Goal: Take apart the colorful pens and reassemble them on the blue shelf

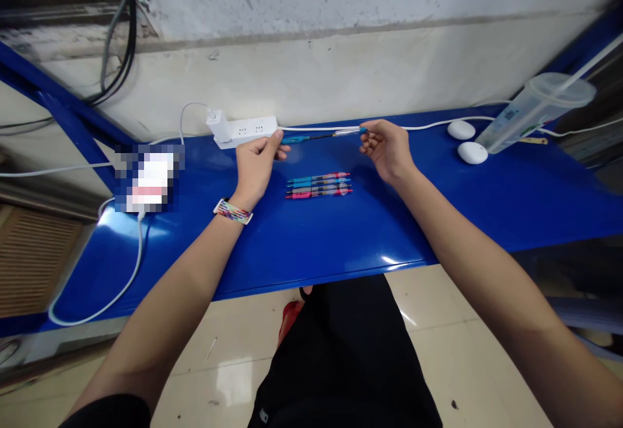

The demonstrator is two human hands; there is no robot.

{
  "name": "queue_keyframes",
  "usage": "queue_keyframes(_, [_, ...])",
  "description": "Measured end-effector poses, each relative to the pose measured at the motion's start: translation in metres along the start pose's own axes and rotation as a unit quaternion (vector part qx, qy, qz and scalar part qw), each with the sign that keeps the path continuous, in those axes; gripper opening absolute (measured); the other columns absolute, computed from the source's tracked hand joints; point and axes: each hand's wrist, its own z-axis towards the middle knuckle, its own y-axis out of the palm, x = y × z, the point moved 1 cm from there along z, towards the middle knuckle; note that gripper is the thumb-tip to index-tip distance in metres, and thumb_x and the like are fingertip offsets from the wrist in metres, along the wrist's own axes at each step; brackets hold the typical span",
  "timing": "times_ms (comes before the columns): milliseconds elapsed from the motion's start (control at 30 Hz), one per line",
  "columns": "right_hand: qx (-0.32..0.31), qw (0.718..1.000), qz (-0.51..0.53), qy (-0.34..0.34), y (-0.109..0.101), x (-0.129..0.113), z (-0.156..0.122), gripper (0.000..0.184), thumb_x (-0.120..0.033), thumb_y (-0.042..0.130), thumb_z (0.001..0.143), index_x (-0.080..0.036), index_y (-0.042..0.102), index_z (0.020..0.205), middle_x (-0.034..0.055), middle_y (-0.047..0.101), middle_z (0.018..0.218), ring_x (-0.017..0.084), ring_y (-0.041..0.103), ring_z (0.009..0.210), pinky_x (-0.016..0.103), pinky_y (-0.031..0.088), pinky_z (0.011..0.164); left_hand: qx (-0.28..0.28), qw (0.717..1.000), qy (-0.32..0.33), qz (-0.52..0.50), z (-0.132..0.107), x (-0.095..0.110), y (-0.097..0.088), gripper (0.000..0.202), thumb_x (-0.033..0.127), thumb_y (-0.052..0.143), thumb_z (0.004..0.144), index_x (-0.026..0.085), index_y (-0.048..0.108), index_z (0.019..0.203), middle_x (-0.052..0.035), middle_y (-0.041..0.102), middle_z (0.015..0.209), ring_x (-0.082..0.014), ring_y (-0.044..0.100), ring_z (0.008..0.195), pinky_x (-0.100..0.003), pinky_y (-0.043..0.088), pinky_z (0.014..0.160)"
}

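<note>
Above the blue shelf top my two hands hold the parts of a ballpoint pen between them. My left hand is closed, its fingers on the blue pen section, from which a thin dark refill reaches to the right. Pinched by its blue end in my right hand is a clear pen barrel, lined up with the refill; whether the refill tip sits inside it I cannot tell. Just below lie several pens with blue and pink parts, side by side.
A white power strip with a plugged-in charger stands by the wall. On the left lies a blurred-out device on a white cable. Two white rounded objects and a tilted clear plastic container are at the right.
</note>
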Motion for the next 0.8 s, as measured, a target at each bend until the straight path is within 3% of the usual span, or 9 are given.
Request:
queue_keyframes(333, [0.015, 0.999, 0.006, 0.028, 0.0018, -0.0021, -0.0007, 0.008, -0.027, 0.078, 0.078, -0.021, 0.074, 0.075, -0.0001, 0.065, 0.067, 0.01, 0.055, 0.058, 0.024, 0.053, 0.057, 0.013, 1.0, -0.011, -0.004, 0.0003, 0.0016, -0.0006, 0.051, 0.054, 0.078, 0.103, 0.021, 0.075, 0.064, -0.0062, 0.082, 0.073, -0.013, 0.076, 0.068, -0.025, 0.062, 0.07])
queue_keyframes(800, [0.032, 0.999, -0.027, -0.012, 0.0043, -0.0057, -0.0031, 0.008, -0.02, 0.072, 0.079, -0.021, 0.077, 0.073, -0.0009, 0.06, 0.064, 0.011, 0.053, 0.057, 0.024, 0.051, 0.055, 0.016, 1.0, -0.003, 0.002, 0.0006, 0.0041, -0.0017, 0.051, 0.054, 0.077, 0.104, 0.021, 0.075, 0.066, -0.0052, 0.081, 0.073, -0.0126, 0.074, 0.066, -0.026, 0.062, 0.07])
